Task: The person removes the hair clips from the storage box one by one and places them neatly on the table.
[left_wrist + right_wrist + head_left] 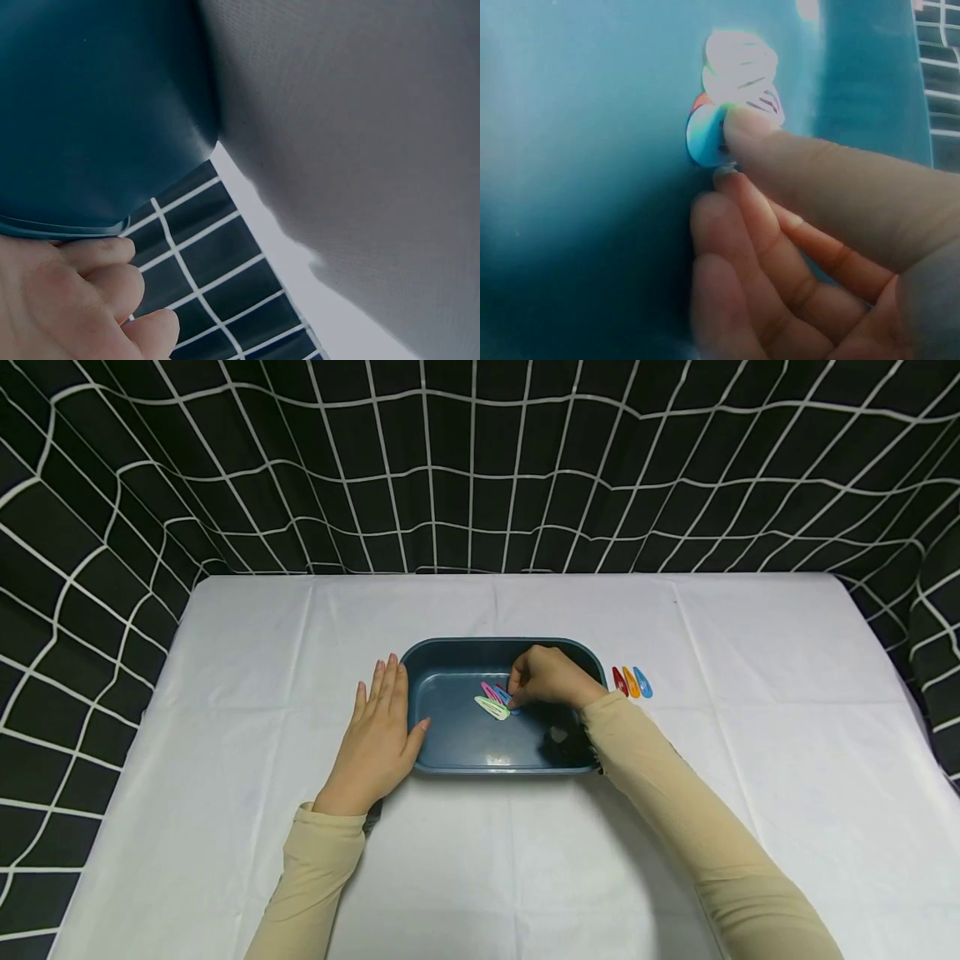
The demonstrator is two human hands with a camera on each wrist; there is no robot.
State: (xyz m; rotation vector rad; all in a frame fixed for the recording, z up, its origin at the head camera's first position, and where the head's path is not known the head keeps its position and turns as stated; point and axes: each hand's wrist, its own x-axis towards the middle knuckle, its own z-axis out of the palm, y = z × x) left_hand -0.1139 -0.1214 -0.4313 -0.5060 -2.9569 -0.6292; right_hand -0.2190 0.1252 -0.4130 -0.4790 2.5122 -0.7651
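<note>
Right hand (552, 678): blue clip (705, 138) seemingly pinched by thumb and fingertip, inside the tray (480, 770).
Beside its fingertips: pink clip (491, 692) and pale green clip (491, 707), already grouped.
Beyond its wrist: red clip (619, 681), orange clip (632, 682) and second blue clip (642, 682) left on the counter (225, 735); work judged partly done.
Far left: left hand (378, 743), fingers extended, nothing grasped.

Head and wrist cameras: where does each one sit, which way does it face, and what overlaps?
Head: on the person's head, facing forward and down at the blue tray; shows the left hand, right hand and beige sleeves.
Left wrist: on that wrist, facing along the tray's outer wall toward the grid-patterned backdrop; left fingers show lower left.
Right wrist: on that wrist, facing into the tray; right thumb and fingers show.
Shared: head and right wrist both show the right hand pinching a blue snap clip.
</note>
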